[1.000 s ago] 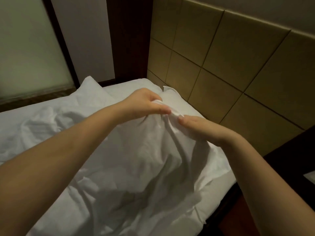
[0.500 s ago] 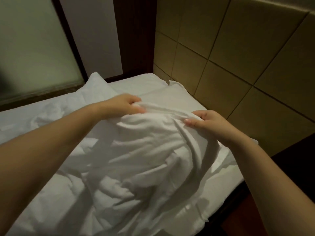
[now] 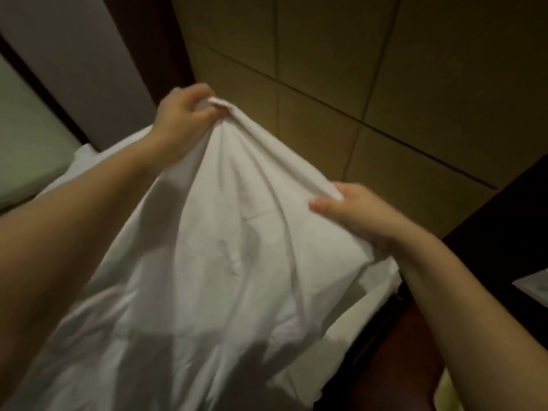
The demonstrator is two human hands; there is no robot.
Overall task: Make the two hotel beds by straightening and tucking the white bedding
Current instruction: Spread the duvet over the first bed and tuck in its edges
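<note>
bedding (image 3: 225, 256), white and creased, is lifted off the bed (image 3: 350, 330) in front of the tan padded headboard (image 3: 385, 84). left hand (image 3: 184, 120) holds its top edge high, fingers curled tight round a bunched fold. right hand (image 3: 355, 215) is lower and to the right, pinching the same edge between thumb and fingers. cloth stretches between both hands and hangs down over the mattress.
</note>
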